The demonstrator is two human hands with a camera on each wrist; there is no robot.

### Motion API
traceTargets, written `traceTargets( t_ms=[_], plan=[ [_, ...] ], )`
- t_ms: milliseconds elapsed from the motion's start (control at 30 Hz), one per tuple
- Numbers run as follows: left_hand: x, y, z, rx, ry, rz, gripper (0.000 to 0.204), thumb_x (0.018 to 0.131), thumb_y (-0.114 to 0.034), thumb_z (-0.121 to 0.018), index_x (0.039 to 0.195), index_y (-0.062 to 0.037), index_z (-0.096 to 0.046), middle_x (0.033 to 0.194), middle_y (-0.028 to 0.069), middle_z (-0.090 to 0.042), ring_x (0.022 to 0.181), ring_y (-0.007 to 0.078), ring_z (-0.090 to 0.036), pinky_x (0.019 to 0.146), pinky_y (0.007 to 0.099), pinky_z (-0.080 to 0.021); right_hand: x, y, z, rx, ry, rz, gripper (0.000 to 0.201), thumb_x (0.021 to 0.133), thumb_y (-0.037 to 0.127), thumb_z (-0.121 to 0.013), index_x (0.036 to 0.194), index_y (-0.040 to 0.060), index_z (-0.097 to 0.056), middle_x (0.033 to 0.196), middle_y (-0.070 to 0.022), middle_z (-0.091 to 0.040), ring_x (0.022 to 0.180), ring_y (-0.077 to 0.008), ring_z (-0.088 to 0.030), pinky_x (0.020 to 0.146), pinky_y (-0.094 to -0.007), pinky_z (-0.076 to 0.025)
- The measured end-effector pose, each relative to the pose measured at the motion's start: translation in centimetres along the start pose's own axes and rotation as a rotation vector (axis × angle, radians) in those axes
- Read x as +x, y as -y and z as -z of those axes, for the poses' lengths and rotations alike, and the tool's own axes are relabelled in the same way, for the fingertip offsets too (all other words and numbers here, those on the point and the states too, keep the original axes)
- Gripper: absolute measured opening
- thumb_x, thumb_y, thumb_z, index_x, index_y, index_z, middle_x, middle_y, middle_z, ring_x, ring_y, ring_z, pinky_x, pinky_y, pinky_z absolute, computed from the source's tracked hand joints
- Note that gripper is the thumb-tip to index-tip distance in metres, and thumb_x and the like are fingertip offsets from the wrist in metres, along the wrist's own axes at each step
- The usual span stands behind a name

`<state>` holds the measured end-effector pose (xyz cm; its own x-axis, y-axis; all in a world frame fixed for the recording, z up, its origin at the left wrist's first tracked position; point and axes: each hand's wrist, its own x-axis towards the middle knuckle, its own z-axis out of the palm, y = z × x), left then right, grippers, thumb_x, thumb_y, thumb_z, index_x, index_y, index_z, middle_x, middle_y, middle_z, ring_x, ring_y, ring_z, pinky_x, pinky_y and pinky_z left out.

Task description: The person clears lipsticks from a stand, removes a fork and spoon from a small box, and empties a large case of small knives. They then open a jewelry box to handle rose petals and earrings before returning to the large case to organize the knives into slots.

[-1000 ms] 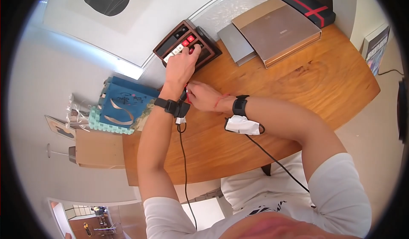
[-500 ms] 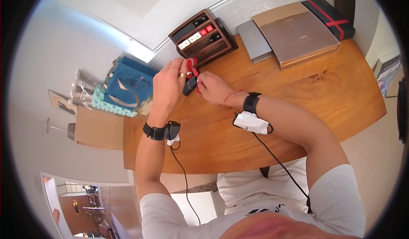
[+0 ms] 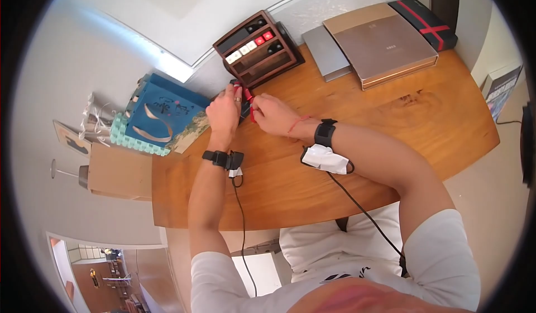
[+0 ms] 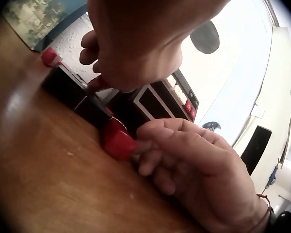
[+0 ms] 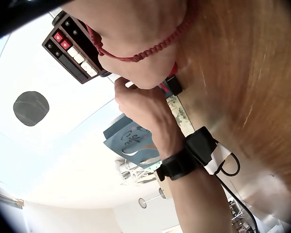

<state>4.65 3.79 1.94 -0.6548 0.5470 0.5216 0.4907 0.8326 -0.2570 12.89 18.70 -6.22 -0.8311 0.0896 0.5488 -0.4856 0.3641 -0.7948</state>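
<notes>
A small black box [image 4: 70, 87] with red block-like ends lies on the wooden table in the left wrist view. My left hand [image 3: 224, 111] is over it, fingers curled round a dark red block [image 4: 98, 83]. My right hand [image 3: 273, 115] is close beside, thumb and fingertips pinching the red block [image 4: 119, 141] at the box's near end. Another red block [image 4: 51, 57] shows at the far end. Just behind stands a dark wooden shelf box [image 3: 258, 48] with white cubes [image 3: 241, 53] and red cubes [image 3: 263, 38]. In the right wrist view, my right hand hides most of the black box.
A blue paper bag [image 3: 167, 112] stands left of the hands. A grey-brown flat box [image 3: 385, 45], a grey folder [image 3: 326, 53] and a black box with a red ribbon [image 3: 427, 25] lie at the back right. Cables [image 3: 244, 229] trail from both wrists.
My left hand has come down from the shelf box, bringing a red block to the black box beside my right hand. The right hand stays at about the same place.
</notes>
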Motion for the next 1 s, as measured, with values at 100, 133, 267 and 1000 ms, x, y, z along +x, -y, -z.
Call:
traceTargets(
  t_ms=[100,133,267,1000],
  plan=[
    [1.4,-1.8,1.2,-0.064,0.015,0.025,0.032,0.111,-0.042,-0.062,0.107,-0.0111,-0.070,0.087,0.0172,-0.079,0.078,0.0454,-0.075,0.068,0.0579,-0.058,0.3,-0.7,-0.5,-0.024,-0.018,0.021,0.018,0.099,0.014,-0.060,0.104,-0.0033,-0.064,0.108,-0.0303,-0.068,0.103,-0.0525,-0.067,0.089,-0.0581,-0.054],
    [2.1,-3.1,2.3,-0.177,-0.066,0.010,0.032,0.110,-0.041,-0.064,0.107,-0.0105,-0.071,0.087,0.0170,-0.078,0.079,0.0447,-0.075,0.068,0.0560,-0.058,0.2,-1.2,-1.0,-0.041,-0.013,0.042,0.019,0.099,0.013,-0.060,0.105,-0.0040,-0.065,0.108,-0.0310,-0.069,0.103,-0.0532,-0.067,0.088,-0.0589,-0.055],
    [3.2,-7.6,5.7,-0.560,-0.126,-0.081,0.028,0.105,-0.035,-0.076,0.111,-0.0072,-0.078,0.085,0.0142,-0.078,0.072,0.0279,-0.073,0.067,0.0397,-0.057,-0.6,1.0,0.4,-0.019,-0.104,0.090,0.014,0.099,0.013,-0.061,0.094,0.0004,-0.063,0.089,-0.0188,-0.066,0.086,-0.0393,-0.067,0.078,-0.0498,-0.054],
    [5.8,-11.7,3.6,-0.302,-0.026,-0.152,0.052,0.103,-0.035,-0.072,0.147,-0.0100,-0.061,0.118,0.0241,-0.078,0.108,0.0494,-0.074,0.090,0.0578,-0.061,-3.5,0.6,5.1,-0.303,0.749,-0.206,0.030,0.096,0.021,-0.068,0.119,0.0019,-0.066,0.099,-0.0207,-0.073,0.088,-0.0384,-0.070,0.074,-0.0472,-0.055]
  ],
)
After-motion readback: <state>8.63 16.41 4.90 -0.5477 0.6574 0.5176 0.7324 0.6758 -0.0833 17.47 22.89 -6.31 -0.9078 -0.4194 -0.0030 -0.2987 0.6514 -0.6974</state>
